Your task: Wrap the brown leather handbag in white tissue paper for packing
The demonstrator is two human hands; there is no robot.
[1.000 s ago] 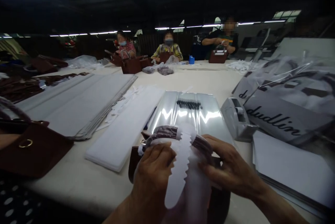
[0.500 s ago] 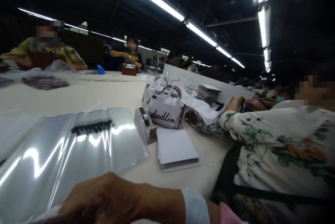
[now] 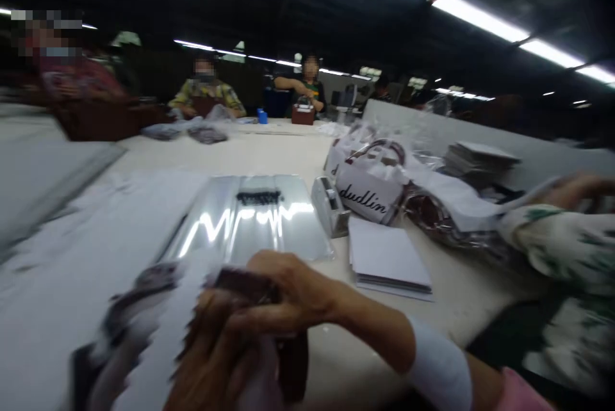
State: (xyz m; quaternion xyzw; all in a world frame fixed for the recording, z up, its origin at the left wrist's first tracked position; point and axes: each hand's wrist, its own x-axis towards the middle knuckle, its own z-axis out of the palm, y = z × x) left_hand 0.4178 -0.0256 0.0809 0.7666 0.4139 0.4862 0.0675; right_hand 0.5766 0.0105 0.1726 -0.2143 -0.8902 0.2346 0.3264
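At the bottom centre, my right hand is closed on the top of a dark brown bag. My left hand lies against it, fingers bent round the bag's upper part, blurred by motion. White zigzag-edged material and a dark looped strap are beside my left hand. Beyond my hands lies a stack of clear plastic sleeves with black lettering. To its right are a tape dispenser and a stack of white cards.
Wrapped white bags stand behind the cards. Another stack of boards is at the back right. A co-worker's floral sleeve reaches in from the right. People sit across the table; one handles a brown bag.
The view has swung left and the table items appear further right. My left hand and the brown bag have come into sight, with my right hand now beside my left.
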